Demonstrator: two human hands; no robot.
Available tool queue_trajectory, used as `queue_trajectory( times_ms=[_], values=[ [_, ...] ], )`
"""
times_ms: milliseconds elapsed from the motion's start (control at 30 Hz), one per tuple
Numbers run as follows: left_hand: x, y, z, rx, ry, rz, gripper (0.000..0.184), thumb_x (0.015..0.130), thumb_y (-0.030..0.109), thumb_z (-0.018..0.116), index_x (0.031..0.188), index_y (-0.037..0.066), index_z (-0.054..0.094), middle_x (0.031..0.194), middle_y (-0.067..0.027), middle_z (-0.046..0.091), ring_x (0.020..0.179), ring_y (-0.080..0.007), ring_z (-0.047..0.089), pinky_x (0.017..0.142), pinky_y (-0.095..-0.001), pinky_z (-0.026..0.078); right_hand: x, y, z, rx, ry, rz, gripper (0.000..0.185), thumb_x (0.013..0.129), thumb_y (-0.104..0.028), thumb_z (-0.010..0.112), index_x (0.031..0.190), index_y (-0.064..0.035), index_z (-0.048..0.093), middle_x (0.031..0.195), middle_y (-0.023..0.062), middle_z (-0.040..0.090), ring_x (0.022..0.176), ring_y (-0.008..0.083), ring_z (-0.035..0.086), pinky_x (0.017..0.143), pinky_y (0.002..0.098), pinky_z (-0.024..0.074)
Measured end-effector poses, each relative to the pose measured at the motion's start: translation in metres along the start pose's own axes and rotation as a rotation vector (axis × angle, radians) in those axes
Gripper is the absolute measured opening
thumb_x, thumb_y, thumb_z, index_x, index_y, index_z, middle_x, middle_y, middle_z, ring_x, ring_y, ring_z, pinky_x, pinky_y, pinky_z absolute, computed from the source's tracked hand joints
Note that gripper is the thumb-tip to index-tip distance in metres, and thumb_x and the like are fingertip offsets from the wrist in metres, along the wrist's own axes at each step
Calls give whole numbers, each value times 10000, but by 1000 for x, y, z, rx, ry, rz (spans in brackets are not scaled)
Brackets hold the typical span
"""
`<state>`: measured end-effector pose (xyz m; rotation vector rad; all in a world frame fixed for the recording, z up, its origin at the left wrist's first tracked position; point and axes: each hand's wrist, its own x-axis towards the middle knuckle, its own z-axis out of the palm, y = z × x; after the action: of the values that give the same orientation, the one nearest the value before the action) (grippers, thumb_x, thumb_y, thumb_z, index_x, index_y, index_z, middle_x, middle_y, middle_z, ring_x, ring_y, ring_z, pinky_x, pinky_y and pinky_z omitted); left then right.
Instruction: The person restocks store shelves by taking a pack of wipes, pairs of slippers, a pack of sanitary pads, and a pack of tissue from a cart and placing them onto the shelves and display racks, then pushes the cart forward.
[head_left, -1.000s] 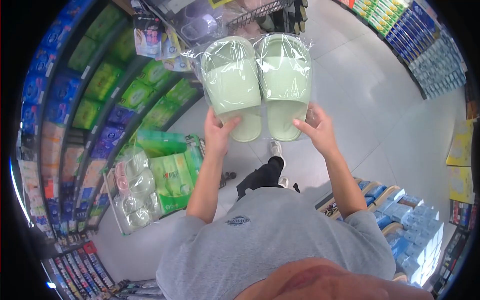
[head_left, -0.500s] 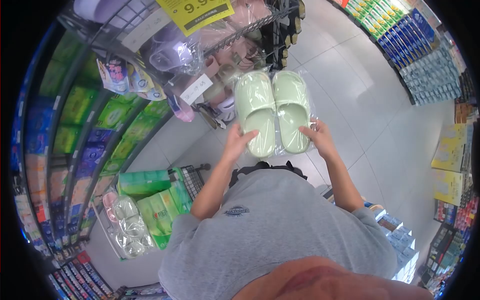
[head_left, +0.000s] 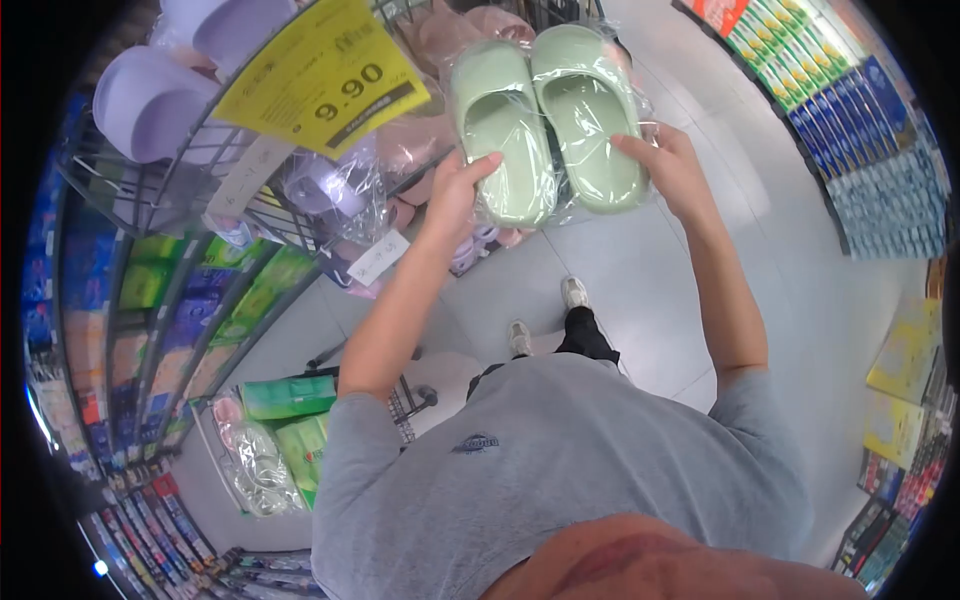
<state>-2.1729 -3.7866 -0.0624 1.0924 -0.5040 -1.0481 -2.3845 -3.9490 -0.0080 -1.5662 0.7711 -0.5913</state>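
A pair of pale green slippers (head_left: 592, 130) in a clear plastic bag is stretched between my two hands, in front of a wire rack. My left hand (head_left: 462, 192) grips the bag's near left side, its thumb over the heel of the left slipper. On the other side my right hand (head_left: 668, 165) holds the right edge, thumb on top and fingers underneath, partly hidden. Just left of the bag, bagged purple slippers (head_left: 335, 188) and pink slippers (head_left: 418, 140) fill the wire rack (head_left: 290, 222).
A yellow price sign (head_left: 325, 85) reading 9.90 hangs on the rack above loose purple slippers (head_left: 158, 105). At lower left a shopping cart (head_left: 215, 450) carries green packs (head_left: 290, 397) and bagged slippers (head_left: 258, 465). Shelves line the left; stacked cartons (head_left: 885, 205) stand right.
Both hands have moved up and away from my body with the bagged slippers, closer to the rack. The rack and price sign now appear larger, and my shoes have come into view.
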Motion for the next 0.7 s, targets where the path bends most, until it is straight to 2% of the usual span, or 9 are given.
queue_trajectory(
  times_ms=[200, 267, 333, 400, 433, 500, 533, 600, 700],
  values=[
    [77, 15, -18, -112, 147, -19, 416, 847, 102, 601, 1190, -88, 461, 1102, -184, 584, 975, -252, 611, 865, -352, 498, 112, -16, -2, 39, -211, 1, 308, 813, -202, 648, 962, 66, 623, 839, 104, 661, 745, 146, 619, 681, 271, 472],
    [88, 42, -3, 100, 300, -48, 484, 856, 153, 592, 1258, -51, 415, 1146, -181, 564, 1047, -271, 584, 885, -412, 496, 152, -10, 4, -27, -231, -7, 301, 822, -208, 639, 957, 60, 628, 841, 104, 660, 750, 141, 618, 681, 262, 468],
    [116, 33, -22, 13, 323, 43, 438, 839, 111, 618, 1214, -50, 458, 1124, -182, 581, 1000, -254, 606, 846, -362, 512, 197, 8, 14, -82, -291, -47, 308, 837, -230, 622, 963, 51, 630, 859, 108, 662, 768, 136, 616, 684, 272, 468],
    [142, 27, -36, -24, 388, 81, 420, 828, 94, 634, 1191, -51, 478, 1109, -181, 590, 971, -245, 617, 822, -336, 519, 226, 19, 25, -224, -209, -146, 332, 830, -237, 617, 959, 69, 618, 856, 133, 663, 780, 180, 631, 704, 302, 474],
    [152, 26, -36, 128, 474, 176, 423, 822, 89, 643, 1186, -53, 482, 1090, -175, 599, 945, -238, 622, 804, -328, 517, 241, 30, 31, -227, -231, -144, 332, 830, -237, 617, 959, 69, 618, 856, 133, 663, 780, 180, 631, 704, 302, 474],
    [162, 16, -33, 284, 567, 260, 426, 815, 85, 653, 1181, -56, 486, 1070, -169, 607, 918, -231, 626, 787, -321, 516, 258, 45, 38, -387, -72, -262, 364, 818, -237, 607, 979, 89, 598, 891, 211, 656, 854, 293, 645, 765, 356, 473],
    [167, 12, -30, 306, 590, 267, 446, 796, 116, 678, 1168, -49, 496, 1061, -162, 610, 910, -227, 621, 777, -323, 505, 262, 48, 38, -388, -82, -261, 364, 818, -237, 607, 979, 89, 598, 891, 211, 656, 854, 293, 645, 765, 356, 473],
    [174, 1, -28, 352, 634, 277, 489, 756, 177, 728, 1144, -34, 517, 1043, -148, 614, 892, -219, 610, 758, -327, 484, 263, 53, 39, -504, -3, -239, 383, 813, -232, 592, 1011, 95, 572, 967, 293, 619, 965, 393, 603, 839, 410, 451],
    [181, -12, -37, 536, 682, 259, 506, 747, 196, 737, 1140, -36, 516, 997, -144, 623, 822, -207, 616, 708, -324, 492, 260, 51, 37, -618, -70, -127, 434, 828, -244, 551, 1108, 85, 504, 1099, 309, 570, 1083, 420, 534, 921, 445, 421]
  ],
)
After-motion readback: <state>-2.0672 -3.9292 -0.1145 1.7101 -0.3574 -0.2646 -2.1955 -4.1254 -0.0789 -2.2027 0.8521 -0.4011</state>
